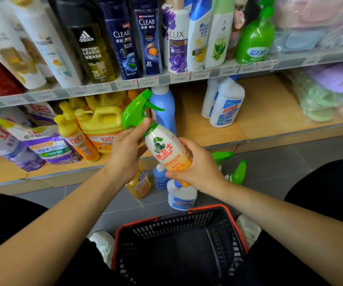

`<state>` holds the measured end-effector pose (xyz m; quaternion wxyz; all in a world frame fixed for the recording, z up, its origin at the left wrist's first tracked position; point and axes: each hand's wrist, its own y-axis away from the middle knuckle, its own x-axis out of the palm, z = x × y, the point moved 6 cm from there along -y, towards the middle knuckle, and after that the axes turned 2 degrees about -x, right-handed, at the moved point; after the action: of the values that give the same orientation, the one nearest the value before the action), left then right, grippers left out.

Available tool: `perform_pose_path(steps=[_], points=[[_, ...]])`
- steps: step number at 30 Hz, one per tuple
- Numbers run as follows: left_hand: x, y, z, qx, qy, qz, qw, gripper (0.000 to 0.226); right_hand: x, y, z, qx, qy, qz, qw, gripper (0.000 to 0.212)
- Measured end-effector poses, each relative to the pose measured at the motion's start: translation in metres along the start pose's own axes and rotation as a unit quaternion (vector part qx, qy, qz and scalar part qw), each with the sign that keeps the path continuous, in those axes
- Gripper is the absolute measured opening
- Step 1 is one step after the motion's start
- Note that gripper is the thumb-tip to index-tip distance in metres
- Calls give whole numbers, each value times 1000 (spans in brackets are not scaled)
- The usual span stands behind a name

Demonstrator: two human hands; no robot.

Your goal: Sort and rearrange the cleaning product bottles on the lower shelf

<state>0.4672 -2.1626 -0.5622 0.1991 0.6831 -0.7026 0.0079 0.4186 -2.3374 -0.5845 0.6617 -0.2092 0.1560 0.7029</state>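
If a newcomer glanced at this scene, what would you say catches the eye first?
The spray bottle with its bright green trigger, held tilted mid-frame: the left hand grips its neck, the right hand its body. Below, a black basket with an orange rim sits on the floor, with a few bottles before the lower shelf.

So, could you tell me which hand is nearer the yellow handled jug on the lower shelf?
Left. The left hand holds the spray bottle at its neck, just right of the yellow jug; the right hand holds the bottle's body farther right.
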Motion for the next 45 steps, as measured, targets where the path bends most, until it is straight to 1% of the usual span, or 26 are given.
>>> perform_pose_path(steps=[2, 4, 6, 8, 10, 11, 12, 14, 15, 17, 18, 19, 20, 21, 23, 24, 25, 27, 29, 31, 34, 36, 39, 41, 43, 45], points=[[0, 0, 0, -3, 20, 2, 1000, 30, 2, 3, 3, -12, 63, -31, 997, 91], [-2, 0, 1, -6, 33, -4, 999, 36, 4, 4, 5, -17, 82, -43, 996, 91], [-2, -2, 0, -7, 39, 8, 999, 40, 7, 2, 5, -9, 35, -21, 999, 89], [1, -3, -2, -1, 49, 37, 998, 40, 12, 0, 1, 17, -85, 33, 996, 85], [4, -3, -3, -5, 64, 59, 996, 47, 18, 1, -3, 60, -218, 98, 969, 80], [5, -3, -4, -7, 67, 68, 995, 51, 23, 2, -4, 80, -275, 133, 949, 77], [6, -3, -5, -7, 69, 80, 994, 50, 27, 3, -3, 96, -323, 166, 927, 74], [8, -3, -7, -3, 71, 113, 991, 42, 32, 5, -2, 117, -397, 222, 883, 71], [8, -3, -9, -3, 70, 127, 989, 42, 33, 5, -1, 123, -424, 246, 863, 71], [8, -3, -10, -4, 63, 143, 988, 51, 32, 5, -1, 132, -454, 274, 838, 68], [8, -3, -11, -2, 58, 147, 987, 55, 31, 4, -2, 135, -454, 278, 836, 66], [8, -3, -11, 4, 55, 144, 988, 54, 31, 3, -4, 137, -444, 274, 842, 65], [7, -4, -11, 14, 54, 134, 989, 49, 30, 1, -7, 136, -427, 261, 855, 65], [5, -4, -10, 26, 52, 116, 992, 39, 29, 0, -9, 130, -398, 237, 876, 66], [1, -4, -8, 52, 34, 69, 996, 19, 25, -3, -13, 102, -309, 161, 932, 69], [-1, -3, -6, 62, 23, 48, 997, 15, 21, -3, -13, 86, -260, 117, 955, 71], [-3, -3, -4, 66, 16, 30, 997, 14, 18, -3, -13, 70, -220, 78, 970, 73], [-2, -1, 0, 65, 14, 11, 998, 14, 15, 0, -12, 40, -173, 20, 984, 77], [-1, -1, 1, 64, 15, 2, 998, 17, 14, 1, -10, 21, -155, 0, 988, 77], [-1, -1, 0, 55, 22, -12, 998, 20, 16, 3, -8, 19, -157, 2, 987, 76], [-2, -2, 0, 31, 27, -16, 999, 22, 20, 4, -5, 36, -196, 39, 979, 70], [3, -3, 0, 13, 19, 18, 1000, 28, 24, 5, -4, 63, -260, 88, 959, 67], [13, -2, -5, 11, 26, 107, 994, 44, 30, 5, -1, 96, -365, 159, 912, 67], [15, -1, -8, 14, 22, 135, 991, 43, 33, 6, -1, 112, -400, 188, 890, 66], [13, -1, -9, 20, 9, 125, 992, 36, 33, 5, 0, 114, -394, 188, 892, 65], [8, -3, -9, 27, -13, 65, 997, 28, 30, 5, 0, 104, -353, 163, 916, 63]])
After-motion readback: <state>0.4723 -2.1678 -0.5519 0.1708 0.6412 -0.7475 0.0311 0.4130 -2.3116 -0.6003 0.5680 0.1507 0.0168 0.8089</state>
